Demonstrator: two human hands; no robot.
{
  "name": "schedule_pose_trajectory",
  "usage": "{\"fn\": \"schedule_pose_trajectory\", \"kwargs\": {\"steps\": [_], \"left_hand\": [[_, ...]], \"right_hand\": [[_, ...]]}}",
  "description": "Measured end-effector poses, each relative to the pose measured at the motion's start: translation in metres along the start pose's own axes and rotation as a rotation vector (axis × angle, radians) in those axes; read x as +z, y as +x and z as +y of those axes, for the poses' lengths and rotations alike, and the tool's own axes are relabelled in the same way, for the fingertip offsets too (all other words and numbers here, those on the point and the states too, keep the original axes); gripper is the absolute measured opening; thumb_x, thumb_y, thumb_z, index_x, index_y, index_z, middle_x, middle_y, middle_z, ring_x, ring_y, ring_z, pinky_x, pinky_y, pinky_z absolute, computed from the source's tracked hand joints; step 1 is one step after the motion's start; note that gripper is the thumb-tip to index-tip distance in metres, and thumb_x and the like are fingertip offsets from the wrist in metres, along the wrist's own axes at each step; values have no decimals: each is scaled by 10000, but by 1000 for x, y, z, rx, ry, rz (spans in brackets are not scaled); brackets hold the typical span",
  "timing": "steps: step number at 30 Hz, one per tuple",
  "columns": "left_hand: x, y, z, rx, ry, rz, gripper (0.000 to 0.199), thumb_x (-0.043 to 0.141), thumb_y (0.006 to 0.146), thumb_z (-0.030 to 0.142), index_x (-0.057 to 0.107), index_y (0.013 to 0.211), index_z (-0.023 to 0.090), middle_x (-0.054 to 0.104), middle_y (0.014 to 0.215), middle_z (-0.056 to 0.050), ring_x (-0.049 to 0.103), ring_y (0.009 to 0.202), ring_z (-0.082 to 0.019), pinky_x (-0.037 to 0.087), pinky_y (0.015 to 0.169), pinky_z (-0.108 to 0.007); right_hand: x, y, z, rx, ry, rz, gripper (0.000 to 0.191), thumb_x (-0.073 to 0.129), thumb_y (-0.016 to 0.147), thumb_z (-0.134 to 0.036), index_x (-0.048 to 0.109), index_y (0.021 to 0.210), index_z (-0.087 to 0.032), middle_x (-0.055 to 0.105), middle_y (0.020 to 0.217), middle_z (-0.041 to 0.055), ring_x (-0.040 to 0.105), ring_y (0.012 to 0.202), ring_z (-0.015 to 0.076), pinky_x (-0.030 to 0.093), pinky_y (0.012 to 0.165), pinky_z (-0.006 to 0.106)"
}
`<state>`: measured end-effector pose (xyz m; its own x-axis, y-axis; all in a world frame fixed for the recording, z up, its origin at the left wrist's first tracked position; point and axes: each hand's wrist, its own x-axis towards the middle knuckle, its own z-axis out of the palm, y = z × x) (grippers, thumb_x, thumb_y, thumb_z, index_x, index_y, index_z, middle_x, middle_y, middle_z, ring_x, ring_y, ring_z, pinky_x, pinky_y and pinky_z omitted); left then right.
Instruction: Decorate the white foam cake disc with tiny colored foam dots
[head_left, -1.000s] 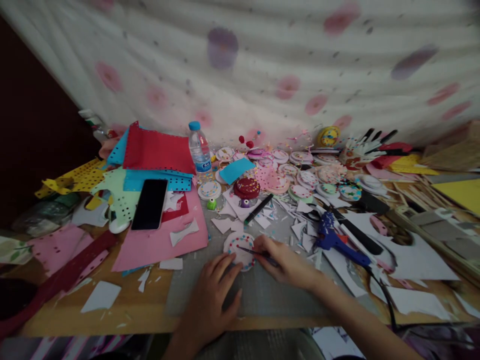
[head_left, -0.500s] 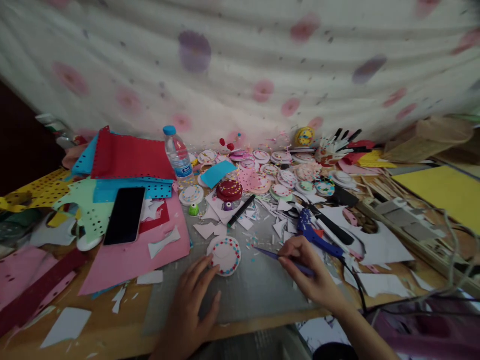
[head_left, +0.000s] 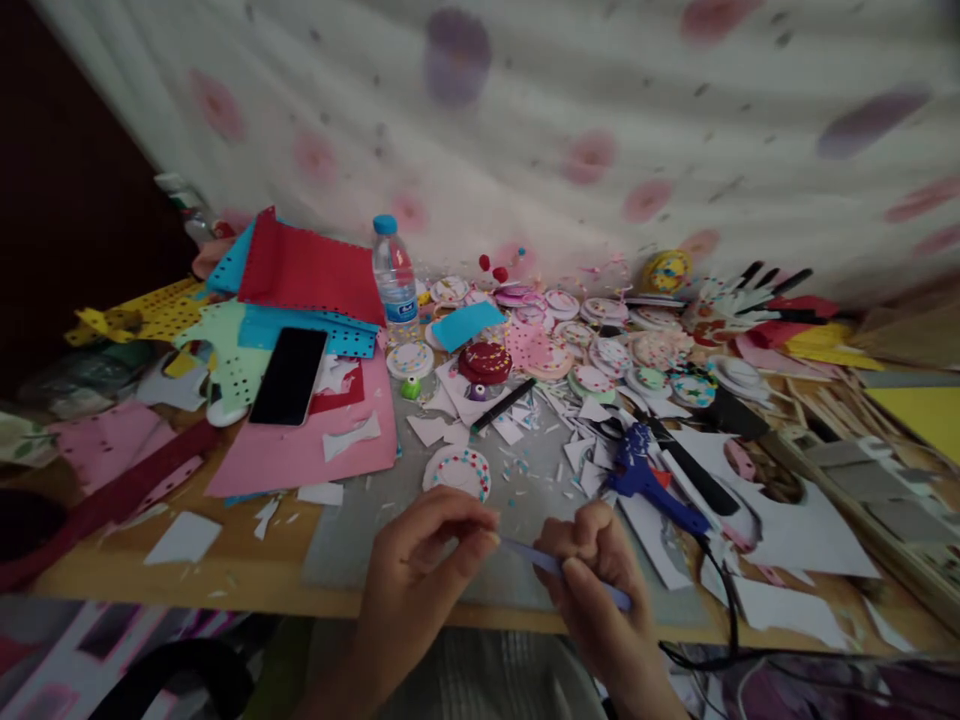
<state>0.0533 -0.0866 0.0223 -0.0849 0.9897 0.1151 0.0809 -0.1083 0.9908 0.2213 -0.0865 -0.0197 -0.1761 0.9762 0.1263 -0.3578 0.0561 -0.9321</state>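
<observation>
My right hand is closed around slim purple tweezers, their pointed end aimed left. Thumb and forefinger of my left hand pinch together at the tweezers' tip; anything tiny between them is too small to make out. Just beyond my left hand, a round white disc lies flat on the grey cutting mat. Small red and blue pieces form a ring along its edge, and its near side is partly hidden by my fingers. Tiny blue bits are scattered to its right.
A blue glue gun with a black cord lies at right among white scraps. A black pen, decorated discs and a water bottle stand or lie behind. At left, a phone rests on pink foam sheets.
Both hands have come together nearer the table edge. My left hand has left the disc and pinches at the tip of the tweezers. The view has turned left.
</observation>
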Motion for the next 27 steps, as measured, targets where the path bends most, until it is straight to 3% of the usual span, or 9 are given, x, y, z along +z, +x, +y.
{"fn": "schedule_pose_trajectory", "kwargs": {"steps": [9, 14, 18, 23, 25, 27], "left_hand": [[-2, -14, -7, -127, -148, 97, 109, 709, 755, 238, 686, 656, 198, 650, 666, -8, 600, 642, -141, 515, 600, -226], [-4, -21, -13, -183, -206, 94, 185, 715, 759, 306, 655, 630, 187, 621, 641, -10, 559, 604, -136, 480, 551, -229], [-8, -23, -9, -178, -205, 48, 166, 725, 743, 257, 661, 608, 183, 613, 621, -7, 562, 589, -131, 473, 543, -220], [-20, -27, -8, -95, -97, 99, 97, 689, 782, 175, 694, 688, 199, 636, 691, -8, 586, 676, -137, 484, 618, -211], [-25, -29, -11, -151, -119, 146, 83, 685, 806, 218, 700, 726, 200, 645, 722, -11, 580, 688, -134, 483, 629, -206], [-28, -32, -14, -257, -182, 151, 107, 679, 831, 279, 707, 768, 196, 656, 738, -12, 567, 671, -121, 473, 616, -193]], "right_hand": [[1, -11, -1, 75, -1, 11, 169, 514, 916, -433, 422, 938, -293, 414, 614, -48, 429, 519, 128, 343, 472, 231], [5, -16, -3, 142, 59, 5, 227, 496, 904, -494, 495, 1017, -297, 410, 580, -40, 437, 505, 142, 325, 465, 248], [4, -22, -4, 181, 68, -12, 226, 508, 896, -487, 563, 928, -270, 438, 602, -19, 448, 510, 139, 337, 474, 261], [-8, -22, -22, 101, -22, 110, 174, 507, 909, -387, 608, 867, -253, 459, 594, 0, 436, 514, 142, 341, 480, 269], [-13, -19, -33, 10, -52, 148, 184, 486, 914, -374, 614, 884, -246, 441, 552, -3, 416, 509, 149, 348, 484, 273], [-13, -15, -39, -71, -67, 108, 198, 466, 919, -372, 610, 913, -236, 451, 547, -3, 419, 511, 151, 357, 476, 266]]}}
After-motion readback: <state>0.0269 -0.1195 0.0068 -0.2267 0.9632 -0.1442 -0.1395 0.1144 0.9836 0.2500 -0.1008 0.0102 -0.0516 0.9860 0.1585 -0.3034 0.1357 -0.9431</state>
